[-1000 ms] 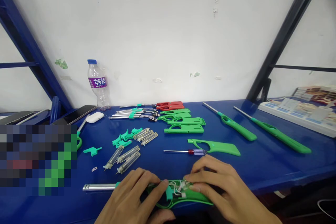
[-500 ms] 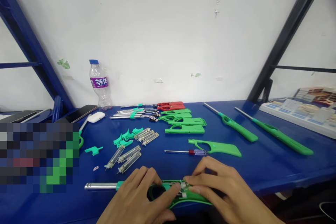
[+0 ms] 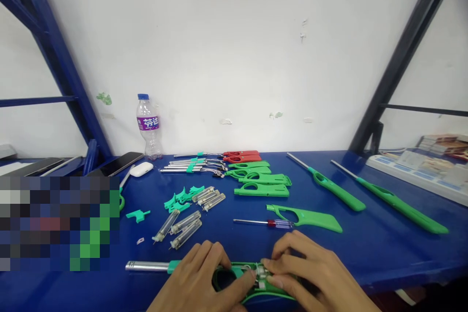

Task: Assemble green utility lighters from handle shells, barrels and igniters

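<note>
In front of me lies an opened green gas lighter with its long metal tube pointing left. My left hand is closed around its trigger end, thumb pressing on the inner parts near the middle. The fingers of my right hand pinch a clear fuel tank at its valve end, inside the handle shell; the rest of the tank is hidden under that hand. Just beyond my hands lie a screwdriver with a clear purple-and-red handle and a loose green handle half.
Clear fuel tanks, teal triggers and metal tubes with wires lie left of centre. Green shells and red shells sit behind. Two whole lighters rest right. A bottle stands by the wall.
The camera view has shifted, so everything sits slightly lower and mostly further right. Both hands keep nearly the same grip on the lighter and the clear tank.
</note>
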Demonstrator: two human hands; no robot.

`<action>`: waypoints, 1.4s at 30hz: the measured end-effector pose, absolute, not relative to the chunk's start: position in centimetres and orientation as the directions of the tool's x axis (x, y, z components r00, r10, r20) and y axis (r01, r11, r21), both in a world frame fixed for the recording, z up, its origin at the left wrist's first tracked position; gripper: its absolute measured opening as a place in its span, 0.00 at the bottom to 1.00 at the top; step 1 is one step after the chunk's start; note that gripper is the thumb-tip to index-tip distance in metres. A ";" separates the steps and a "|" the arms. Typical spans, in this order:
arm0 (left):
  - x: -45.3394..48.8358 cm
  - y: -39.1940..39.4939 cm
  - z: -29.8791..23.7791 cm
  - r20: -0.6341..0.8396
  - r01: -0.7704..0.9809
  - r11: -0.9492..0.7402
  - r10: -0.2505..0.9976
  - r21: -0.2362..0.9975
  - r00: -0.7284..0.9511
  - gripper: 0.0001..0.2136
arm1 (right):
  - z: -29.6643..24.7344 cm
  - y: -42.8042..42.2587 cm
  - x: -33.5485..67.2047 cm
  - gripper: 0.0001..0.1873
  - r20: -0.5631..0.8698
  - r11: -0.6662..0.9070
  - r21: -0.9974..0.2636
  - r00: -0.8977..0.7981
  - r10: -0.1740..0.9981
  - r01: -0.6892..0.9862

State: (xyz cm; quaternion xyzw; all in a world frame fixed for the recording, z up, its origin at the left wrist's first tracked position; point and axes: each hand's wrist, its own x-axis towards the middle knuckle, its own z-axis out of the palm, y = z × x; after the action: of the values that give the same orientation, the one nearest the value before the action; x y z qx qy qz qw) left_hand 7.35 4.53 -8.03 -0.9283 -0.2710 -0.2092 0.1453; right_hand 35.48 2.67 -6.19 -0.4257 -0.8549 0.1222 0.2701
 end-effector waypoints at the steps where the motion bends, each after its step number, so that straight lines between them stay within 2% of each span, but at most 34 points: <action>1: 7.4 4.5 -7.9 0.466 0.573 -0.805 0.452 -0.152 0.760 0.17 | -6.3 2.9 35.5 0.11 0.366 0.616 -0.430 -0.496 0.788 0.660; 5: 7.9 4.4 -7.4 0.494 0.618 -0.777 0.492 -0.122 0.717 0.17 | -6.9 3.9 35.7 0.10 0.396 0.636 -0.412 -0.500 0.770 0.653; 9: 8.0 4.6 -7.2 0.530 0.605 -0.790 0.475 -0.094 0.703 0.18 | -7.4 4.8 35.6 0.05 0.410 0.618 -0.472 -0.464 0.785 0.629; 12: 7.9 4.6 -7.3 0.549 0.614 -0.784 0.474 -0.093 0.689 0.19 | -7.3 5.1 35.6 0.06 0.394 0.611 -0.505 -0.467 0.792 0.610; 18: 7.8 4.5 -7.6 0.563 0.625 -0.766 0.454 -0.149 0.691 0.21 | -6.7 4.5 35.4 0.09 0.401 0.623 -0.494 -0.477 0.782 0.606; 22: 7.7 4.6 -8.0 0.559 0.621 -0.761 0.437 -0.188 0.705 0.18 | -6.4 4.2 35.4 0.11 0.477 0.652 -0.449 -0.453 0.753 0.611; 25: 7.6 4.5 -8.3 0.551 0.629 -0.755 0.449 -0.187 0.703 0.17 | -6.2 4.6 36.8 0.11 0.624 0.644 -0.387 -0.327 0.710 0.660; 28: 7.6 4.5 -8.2 0.561 0.634 -0.748 0.444 -0.198 0.699 0.18 | -6.4 5.3 40.5 0.11 0.724 0.557 -0.299 -0.197 0.661 0.775; 31: 8.0 4.5 -7.8 0.605 0.636 -0.739 0.406 -0.224 0.685 0.18 | -8.0 6.2 45.6 0.20 0.702 0.448 -0.214 -0.182 0.688 0.868; 34: 8.3 4.5 -7.6 0.622 0.643 -0.730 0.398 -0.231 0.674 0.19 | -10.8 7.1 49.9 0.26 0.635 0.348 -0.204 -0.147 0.758 0.915; 38: 7.4 4.0 -7.6 0.633 0.639 -0.759 0.433 -0.129 0.642 0.18 | -12.9 8.0 51.5 0.29 0.564 0.336 -0.232 -0.155 0.811 0.913; 42: 5.0 3.4 -6.7 0.615 0.678 -0.734 0.549 0.030 0.566 0.16 | -12.2 8.0 50.9 0.27 0.544 0.344 -0.286 -0.145 0.827 0.894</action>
State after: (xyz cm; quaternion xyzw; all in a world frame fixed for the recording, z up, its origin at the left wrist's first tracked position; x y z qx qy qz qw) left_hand 5.05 3.37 -6.69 -0.8786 -0.3491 -0.3084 0.1053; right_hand 50.88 7.99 -12.20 -0.5702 -0.7547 -0.0527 0.3203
